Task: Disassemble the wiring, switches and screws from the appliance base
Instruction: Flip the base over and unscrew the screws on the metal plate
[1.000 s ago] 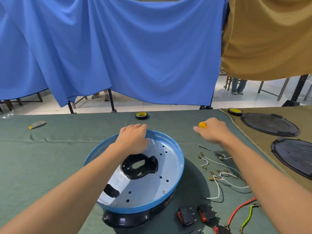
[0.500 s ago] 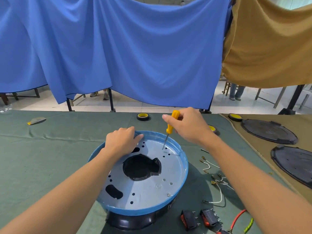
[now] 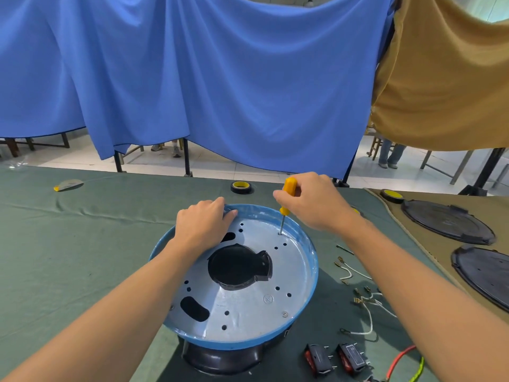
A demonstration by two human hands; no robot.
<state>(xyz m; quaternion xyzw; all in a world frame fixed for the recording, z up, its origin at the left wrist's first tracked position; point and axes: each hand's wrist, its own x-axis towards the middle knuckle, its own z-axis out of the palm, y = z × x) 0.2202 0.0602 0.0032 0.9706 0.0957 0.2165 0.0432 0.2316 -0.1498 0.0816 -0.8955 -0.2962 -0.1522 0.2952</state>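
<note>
Head view: stamp [image 3: 268,299] on appliance base [image 3: 242,312] illegible.

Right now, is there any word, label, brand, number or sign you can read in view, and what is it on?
Nothing in view can be read as text.
Round stamped mark on the metal plate: too blurred to read.
White print on one black switch: too small to read.
</note>
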